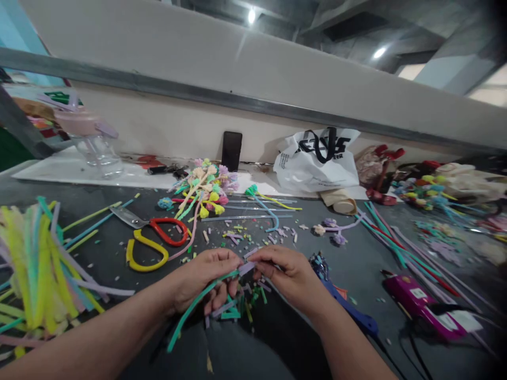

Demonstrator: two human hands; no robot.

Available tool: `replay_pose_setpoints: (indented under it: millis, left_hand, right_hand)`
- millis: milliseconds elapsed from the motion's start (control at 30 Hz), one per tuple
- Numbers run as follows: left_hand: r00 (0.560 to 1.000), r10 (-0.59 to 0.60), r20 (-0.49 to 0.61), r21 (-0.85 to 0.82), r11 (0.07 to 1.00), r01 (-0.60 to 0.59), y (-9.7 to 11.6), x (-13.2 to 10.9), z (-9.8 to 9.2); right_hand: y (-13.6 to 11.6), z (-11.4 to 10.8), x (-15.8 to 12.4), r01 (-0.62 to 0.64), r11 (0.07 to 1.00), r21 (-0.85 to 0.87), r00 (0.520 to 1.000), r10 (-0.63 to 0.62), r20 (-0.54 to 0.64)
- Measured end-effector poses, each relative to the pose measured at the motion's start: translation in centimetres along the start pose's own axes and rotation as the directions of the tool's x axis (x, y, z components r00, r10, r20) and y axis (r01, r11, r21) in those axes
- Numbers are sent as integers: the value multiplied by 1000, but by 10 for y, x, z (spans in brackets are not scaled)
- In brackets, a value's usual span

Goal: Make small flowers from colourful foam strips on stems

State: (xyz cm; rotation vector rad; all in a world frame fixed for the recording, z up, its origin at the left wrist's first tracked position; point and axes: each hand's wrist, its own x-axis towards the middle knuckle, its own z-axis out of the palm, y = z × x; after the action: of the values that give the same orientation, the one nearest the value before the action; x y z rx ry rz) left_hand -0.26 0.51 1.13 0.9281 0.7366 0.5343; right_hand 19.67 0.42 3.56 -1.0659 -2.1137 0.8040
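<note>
Now, left hand (214,279): fingers pinch the green stem (189,312) near its upper end.
Right hand (291,272): thumb and fingertips close on the lilac piece (246,268).
Meeting point: between both hands, above scattered offcuts (230,313); steady support right there probably helps alignment.

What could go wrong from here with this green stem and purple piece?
The small purple piece you're holding could slip and be hard to find among the similar clippings around it. Your right forearm lies close to the blue-handled tool, so a sideways move might knock it. Reaching forward, your left hand might bump the red-and-yellow-handled scissors nearby.
</note>
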Motion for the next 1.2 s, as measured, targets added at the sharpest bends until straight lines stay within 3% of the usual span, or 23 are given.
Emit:
replay_pose_setpoints:
  millis: [100, 167, 267, 367, 433, 567, 667, 767, 867, 1067, 1200]
  left_hand:
    - [1000, -30, -1, 117, 993, 30, 11, -6, 1]
    - [1000, -29, -3, 310, 950, 28, 19, -12, 4]
    - [991, 107, -81, 665, 746, -26, 24, -19, 13]
    - [951, 259, -169, 825, 565, -7, 18, -20, 24]
    - [931, 293, -217, 835, 550, 21, 11, -17, 28]
    - [901, 338, -270, 789, 615, 5, 2, -8, 27]
    - [889, 351, -293, 746, 665, -16, 0, -5, 24]
    - [888, 357, -291, 758, 652, -13, -1, -5, 24]
    - [887, 396, -237, 834, 551, -23, -3, -6, 25]
    - [862, 506, 38, 960, 221, -172, -14, -10, 20]
    - [829, 555, 76, 965, 167, -200, -14, -8, 16]
  right_hand:
    - [2, -3, 2, -217, 962, 166, 976, 213, 42]
    - [2, -4, 3, -338, 896, 289, 941, 328, 83]
    - [3, -4, 6, -436, 804, 404, 897, 427, 117]
    - [2, -1, 8, -467, 761, 450, 878, 460, 133]
    - [1, 3, 9, -477, 749, 460, 873, 464, 150]
    - [-1, 9, 9, -495, 714, 495, 862, 474, 179]
    - [-1, 11, 8, -509, 686, 520, 852, 486, 193]
    - [0, 11, 8, -513, 648, 563, 846, 494, 202]
    - [-1, 14, 8, -525, 595, 609, 829, 519, 207]
    - [2, 17, 7, -534, 474, 700, 796, 560, 228]
    - [9, 16, 6, -530, 424, 734, 799, 540, 265]
